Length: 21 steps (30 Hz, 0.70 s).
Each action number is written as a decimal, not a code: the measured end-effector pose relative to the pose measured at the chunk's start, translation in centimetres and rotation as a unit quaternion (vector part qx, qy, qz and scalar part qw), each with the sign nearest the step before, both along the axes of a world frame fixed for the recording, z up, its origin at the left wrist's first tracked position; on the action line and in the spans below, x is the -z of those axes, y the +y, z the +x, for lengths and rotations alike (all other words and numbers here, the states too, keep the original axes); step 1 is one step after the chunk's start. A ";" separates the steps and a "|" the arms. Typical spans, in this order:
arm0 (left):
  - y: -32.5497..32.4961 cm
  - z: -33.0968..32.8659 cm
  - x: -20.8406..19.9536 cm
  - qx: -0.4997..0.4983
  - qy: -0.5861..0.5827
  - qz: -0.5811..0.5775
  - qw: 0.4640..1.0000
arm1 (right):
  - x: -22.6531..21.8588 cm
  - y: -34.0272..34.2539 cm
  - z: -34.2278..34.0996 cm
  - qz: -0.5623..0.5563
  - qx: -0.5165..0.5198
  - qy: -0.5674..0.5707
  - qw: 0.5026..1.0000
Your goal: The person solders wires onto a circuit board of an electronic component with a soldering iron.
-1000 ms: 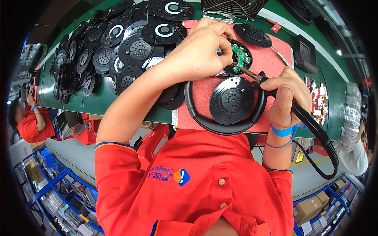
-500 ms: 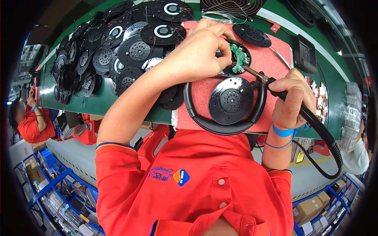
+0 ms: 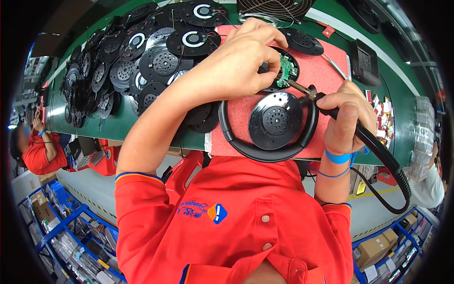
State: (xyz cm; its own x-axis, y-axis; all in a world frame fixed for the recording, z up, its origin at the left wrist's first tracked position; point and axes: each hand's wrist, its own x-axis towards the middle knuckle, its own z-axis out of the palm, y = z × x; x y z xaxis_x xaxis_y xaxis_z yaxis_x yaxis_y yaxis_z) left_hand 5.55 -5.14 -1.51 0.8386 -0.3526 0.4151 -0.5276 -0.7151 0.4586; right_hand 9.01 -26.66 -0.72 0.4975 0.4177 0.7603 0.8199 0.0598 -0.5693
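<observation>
A black headphone (image 3: 274, 124) lies on a red foam mat (image 3: 326, 71); its near ear cup shows a perforated round face. The far ear cup is open, with a green circuit board (image 3: 286, 71) inside. My left hand (image 3: 246, 57) rests over that open cup, fingers pinched at the board's left edge. My right hand (image 3: 344, 118) grips a black soldering iron (image 3: 331, 106), its metal tip touching the board. A thick black cable runs from the iron down past my right wrist.
A heap of black ear cup parts (image 3: 142, 61) covers the green bench (image 3: 118, 124) to the left. A wire fan grille (image 3: 274, 8) stands behind the mat, a black box (image 3: 364, 61) to the right. Another person in red (image 3: 35, 151) works at far left.
My right hand has shifted slightly right and up with the iron, keeping the tip on the board. My left hand stays over the open ear cup.
</observation>
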 end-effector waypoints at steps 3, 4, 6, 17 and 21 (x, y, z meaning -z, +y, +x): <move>-0.1 0.1 -0.1 0.003 0.024 0.005 1.000 | 0.0 0.1 -0.1 -0.010 -0.003 0.001 1.000; -0.1 0.1 -0.1 0.003 0.024 0.005 1.000 | 0.0 0.2 -0.1 -0.010 -0.003 0.002 1.000; -0.1 0.1 -0.1 -0.001 0.011 0.019 1.000 | -0.1 0.4 -0.1 -0.010 -0.008 0.002 1.000; -0.3 -0.1 0.0 -0.007 -0.010 0.035 0.999 | -0.2 0.6 -0.2 -0.032 0.002 0.005 0.999; -0.4 -0.1 -0.2 -0.008 -0.007 0.044 0.999 | -0.3 0.6 -0.3 -0.039 0.008 0.010 0.999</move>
